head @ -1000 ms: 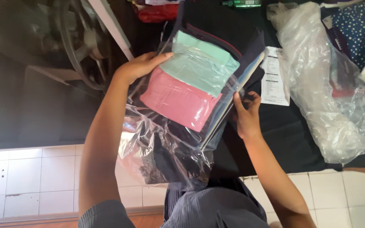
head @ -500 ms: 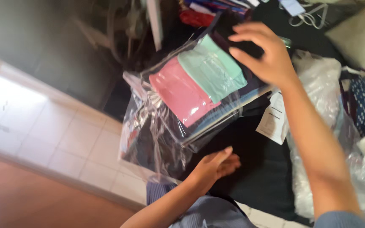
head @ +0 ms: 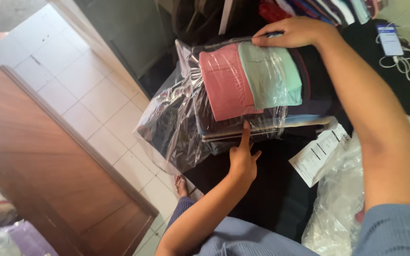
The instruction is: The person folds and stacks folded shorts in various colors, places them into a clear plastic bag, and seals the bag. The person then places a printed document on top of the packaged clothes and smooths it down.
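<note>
We hold a clear plastic bag packed w/ folded clothes; it sits mid-scene over a dark cloth-covered surface, its left part hanging out above the tiled floor. A pink piece and a mint-green piece lie side by side on top, darker ones stacked beneath.

Our right hand is at the far edge, fingers laid flat and together on the plastic; whether the thumb pinches underneath we cannot tell. Our left hand is at the near edge, index finger stretched out and touching the stack's side, other fingers curled in loosely; it grips nothing.

Step in hand, as we judge it: squaring and steadying the stack inside the bag, one hand each side. Any next move prob. calls for support from both hands, since the slack plastic gives no stiffness.

Bag's long axis runs left-right; the packed end points right, the loose crumpled end left, sagging.

Nearby: a printed paper slip just right; a second crinkled clear bag near right; a phone on a cable far right; a wooden panel left.
</note>
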